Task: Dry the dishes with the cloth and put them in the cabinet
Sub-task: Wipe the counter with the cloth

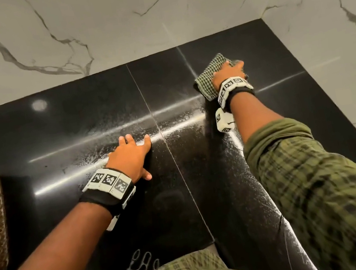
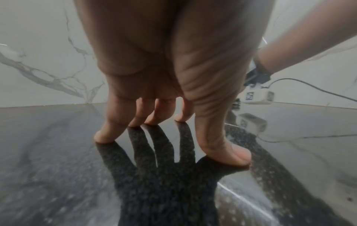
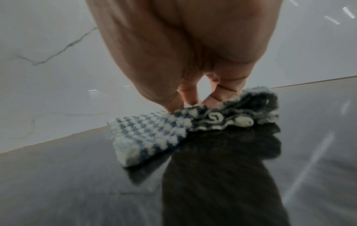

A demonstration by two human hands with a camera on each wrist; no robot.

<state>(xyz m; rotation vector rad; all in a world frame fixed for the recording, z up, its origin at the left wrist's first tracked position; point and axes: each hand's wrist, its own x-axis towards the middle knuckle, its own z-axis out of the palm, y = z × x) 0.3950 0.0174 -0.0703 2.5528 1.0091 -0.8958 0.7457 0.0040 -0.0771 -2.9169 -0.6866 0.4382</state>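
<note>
I see my right grip (image 1: 228, 71) pressing the checked cloth (image 1: 210, 74) on the wet black desk (image 1: 74, 119) near the back corner. My left grip (image 1: 132, 157) is spread flat, holding nothing. Wrist bands (image 1: 106, 179) show square codes, no words

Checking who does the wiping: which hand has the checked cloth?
The right hand presses the checked cloth onto the black countertop; the left hand rests bare.
</note>
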